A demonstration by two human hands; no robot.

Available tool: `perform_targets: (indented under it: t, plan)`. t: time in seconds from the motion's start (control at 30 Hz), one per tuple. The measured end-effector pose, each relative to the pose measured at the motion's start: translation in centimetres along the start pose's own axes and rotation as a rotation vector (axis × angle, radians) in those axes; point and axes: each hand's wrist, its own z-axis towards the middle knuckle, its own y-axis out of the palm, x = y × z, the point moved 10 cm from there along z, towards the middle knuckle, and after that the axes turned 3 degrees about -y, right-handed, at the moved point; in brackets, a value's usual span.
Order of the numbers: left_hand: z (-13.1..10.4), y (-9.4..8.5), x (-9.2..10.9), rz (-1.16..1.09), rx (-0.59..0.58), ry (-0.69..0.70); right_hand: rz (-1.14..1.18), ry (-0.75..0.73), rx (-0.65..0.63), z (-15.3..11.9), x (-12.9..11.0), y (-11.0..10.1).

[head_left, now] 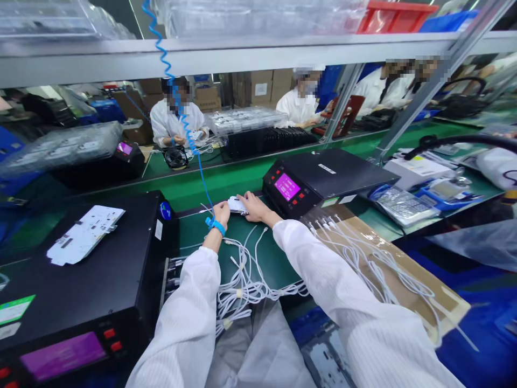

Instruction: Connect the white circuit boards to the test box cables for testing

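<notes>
A small white board (236, 205) is held between my two hands over the far part of the green mat (194, 229). My left hand (222, 213), with a blue band at the wrist, closes on the board's left end. On its right end are the fingers of my right hand (252, 207). Several white cables (242, 275) lie in a tangle nearer to me. A coiled blue cord (200, 167) hangs down to the wristband. A larger white board (85, 235) rests on the black box (121, 258) at the left.
Another black box (335, 172) with a lit screen stands right of my hands. More cables lie on brown cardboard (444, 302). A shelf (258, 56) crosses overhead, with a metal post (436, 81) at the right. People in white sit across the bench.
</notes>
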Motion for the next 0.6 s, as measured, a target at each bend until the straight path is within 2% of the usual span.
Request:
perform_targets:
  t: [0.3, 0.6]
  plan:
    - [0.3, 0.7, -0.1, 0.171, -0.055, -0.048, 0.032, -0.043, 0.082, -0.7, 0.9, 0.7]
    - [0.2, 0.7, 0.2, 0.016, -0.044, -0.060, 0.118, -0.055, 0.175, -1.0, 1.5, 0.8]
